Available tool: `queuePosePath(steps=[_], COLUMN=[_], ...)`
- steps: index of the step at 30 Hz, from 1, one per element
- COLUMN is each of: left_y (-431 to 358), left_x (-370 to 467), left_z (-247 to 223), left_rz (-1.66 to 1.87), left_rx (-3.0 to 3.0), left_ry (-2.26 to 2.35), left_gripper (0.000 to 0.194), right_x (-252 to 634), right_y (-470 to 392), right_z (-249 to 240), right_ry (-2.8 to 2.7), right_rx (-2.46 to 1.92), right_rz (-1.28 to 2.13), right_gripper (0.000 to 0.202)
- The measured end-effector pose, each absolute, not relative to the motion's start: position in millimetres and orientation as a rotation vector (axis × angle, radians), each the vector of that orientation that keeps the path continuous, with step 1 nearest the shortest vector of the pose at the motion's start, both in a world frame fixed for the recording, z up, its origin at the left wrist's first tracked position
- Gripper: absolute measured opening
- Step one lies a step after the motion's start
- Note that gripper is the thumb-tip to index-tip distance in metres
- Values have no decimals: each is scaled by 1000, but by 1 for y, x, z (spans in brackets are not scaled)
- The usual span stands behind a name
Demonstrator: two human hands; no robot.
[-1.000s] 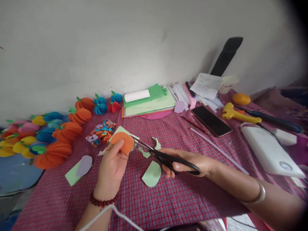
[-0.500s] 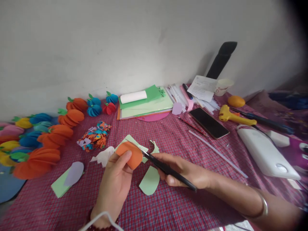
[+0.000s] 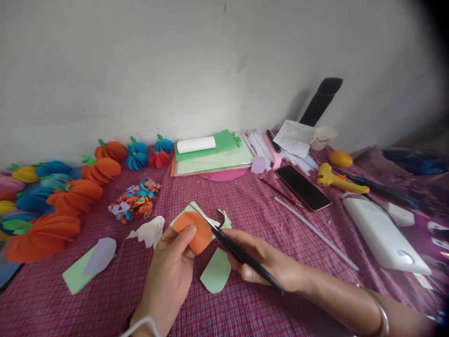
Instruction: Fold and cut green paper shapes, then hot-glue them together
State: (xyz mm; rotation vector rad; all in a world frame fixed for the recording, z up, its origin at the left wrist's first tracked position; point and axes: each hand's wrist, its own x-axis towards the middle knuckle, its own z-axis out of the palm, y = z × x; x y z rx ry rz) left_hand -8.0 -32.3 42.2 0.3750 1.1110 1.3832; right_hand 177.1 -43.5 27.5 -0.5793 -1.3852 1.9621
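My left hand (image 3: 171,262) pinches a small orange paper piece (image 3: 196,230) between thumb and fingers; its edge is rounded on the right side. My right hand (image 3: 266,260) is wrapped around black-handled scissors (image 3: 242,252), seen nearly edge-on. Their silver blades lie along the upper right edge of the orange paper, pointing up and left. Just below the scissors lies a light green paper piece (image 3: 215,271) with a curved end. More light green paper (image 3: 191,207) shows behind the orange piece, partly hidden by it.
Paper pumpkins (image 3: 75,194) line the left side, near a heap of scraps (image 3: 136,199). A lilac cutout (image 3: 101,255) rests on green paper. Stacked sheets (image 3: 217,159) lie at the back. At right are a phone (image 3: 303,187), a yellow glue gun (image 3: 340,180) and a white device (image 3: 384,234).
The orange paper's outline looks rounder at its upper right, and it has turned slightly in my left hand. The scissors stay against its edge. My view has shifted a little.
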Motion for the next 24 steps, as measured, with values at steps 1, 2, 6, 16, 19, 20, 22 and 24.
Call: queuePosePath(steps=[1,2,6,16,19,20,22,24], left_y=[-32,-32,-34,-34,-33,-33,-34,-35], left_x=[-8,-8,-9,-6,-6,-6,-6,-7], left_z=[42,42,40,48,49,49,48,48], left_rz=[1379,1376,1378,1408,1409,1409,1406,1405], left_rx=[376,377,386,390,398,404,409,406], left_ry=[1102,1094,1078,1051,1030,1023,1019,1022], left_gripper=[21,21,21,19,19,18,17,17], right_x=[177,177,175,171,171,171,171,171], right_y=[-44,-44,-47,-52,-53,-53,-53,-53], right_z=[27,26,24,14,15,15,17,18], right_ry=[-1373,-1364,-1344,-1221,-1206,-1204,-1202,-1205], right_rx=[-599,-621,-661,-608,-606,-603,-594,-587], right_rz=[1959,1951,1916,1914,1923,1925,1921,1914], right_gripper=[64,65,64,61,61,61,59,56])
